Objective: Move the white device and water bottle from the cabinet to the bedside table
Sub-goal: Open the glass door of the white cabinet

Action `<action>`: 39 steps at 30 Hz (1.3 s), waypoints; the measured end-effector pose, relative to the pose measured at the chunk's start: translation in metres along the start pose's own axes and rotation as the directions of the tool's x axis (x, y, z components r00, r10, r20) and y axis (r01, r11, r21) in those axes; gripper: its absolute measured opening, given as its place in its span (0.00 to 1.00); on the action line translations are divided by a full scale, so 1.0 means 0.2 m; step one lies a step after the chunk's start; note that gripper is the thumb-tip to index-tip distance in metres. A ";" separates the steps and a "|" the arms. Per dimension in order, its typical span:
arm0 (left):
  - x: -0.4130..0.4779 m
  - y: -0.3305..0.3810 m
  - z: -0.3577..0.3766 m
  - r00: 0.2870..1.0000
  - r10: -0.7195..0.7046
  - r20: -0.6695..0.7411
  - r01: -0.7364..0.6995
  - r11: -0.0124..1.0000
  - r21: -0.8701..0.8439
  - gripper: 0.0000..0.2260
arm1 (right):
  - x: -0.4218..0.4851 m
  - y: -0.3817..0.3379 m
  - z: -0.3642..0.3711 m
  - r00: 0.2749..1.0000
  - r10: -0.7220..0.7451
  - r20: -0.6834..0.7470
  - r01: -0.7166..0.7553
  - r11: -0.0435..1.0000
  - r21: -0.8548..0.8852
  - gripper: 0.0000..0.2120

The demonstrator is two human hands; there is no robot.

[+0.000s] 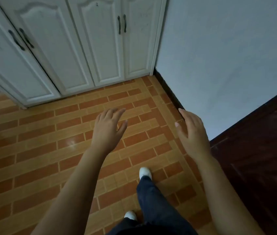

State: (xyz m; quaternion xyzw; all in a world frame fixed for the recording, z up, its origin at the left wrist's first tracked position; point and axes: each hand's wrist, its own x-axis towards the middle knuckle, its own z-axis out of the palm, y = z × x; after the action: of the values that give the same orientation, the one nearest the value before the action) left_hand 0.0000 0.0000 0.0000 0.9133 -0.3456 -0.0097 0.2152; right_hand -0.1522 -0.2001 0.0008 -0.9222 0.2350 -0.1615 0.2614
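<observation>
Both bare arms stretched forward over the tiled floor point(37, 150), palms down. Left hand point(108, 128) near centre, fingers spread loosely and slightly curled, thumb out toward 3 o'clock, nothing held. Right hand point(192, 133) at 3 o'clock from the left, well apart from it, fingers extended and close together, pointing toward 11 o'clock, thumb tip showing on its inner side, likewise nothing held. White cabinet point(76, 53) at 11 to 12 o'clock, standing on the floor, all panelled doors closed, with two pairs of dark handles point(122, 24) on the door fronts. White device and water bottle nowhere visible; whether behind those closed doors, impossible to tell. Pale wall point(227, 56) at 1 to 2 o'clock, meeting the cabinet's right edge, with a dark skirting strip along its base. Dark brown wooden surface point(261, 150) at 3 to 4 o'clock, just beside the right forearm. Below, at 6 o'clock, dark trouser leg point(153, 200) and two white shoes point(145, 173), one ahead of the other.
</observation>
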 end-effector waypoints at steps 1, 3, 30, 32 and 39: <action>0.04 0.00 0.02 1.000 -0.002 -0.006 0.002 1.000 -0.003 0.18 | 0.04 0.01 0.01 1.000 -0.002 -0.011 0.001 1.000 -0.003 0.25; 0.15 -0.02 0.05 1.000 -0.001 -0.025 0.001 1.000 0.010 0.18 | 0.15 0.02 0.02 1.000 -0.022 -0.011 0.021 0.999 -0.027 0.26; 2.02 -0.40 0.05 0.988 -0.095 -0.123 0.105 0.991 0.078 0.18 | 2.19 0.19 0.28 0.981 -0.160 0.109 0.157 0.987 0.030 0.24; 2.20 -0.48 0.04 0.987 -0.089 -0.136 0.099 0.993 0.066 0.18 | 2.36 0.17 0.34 0.981 -0.159 0.107 0.157 0.987 0.024 0.24; 2.80 -0.78 -0.04 0.991 -0.046 -0.125 0.051 0.998 0.036 0.17 | 2.93 0.02 0.48 0.991 -0.130 0.033 0.130 0.992 0.009 0.23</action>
State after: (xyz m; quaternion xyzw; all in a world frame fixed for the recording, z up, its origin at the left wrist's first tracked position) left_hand 0.5240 -0.2486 0.0179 0.9243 -0.3094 0.0486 0.2182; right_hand 0.3783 -0.4683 0.0227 -0.9372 0.1695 -0.1632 0.2575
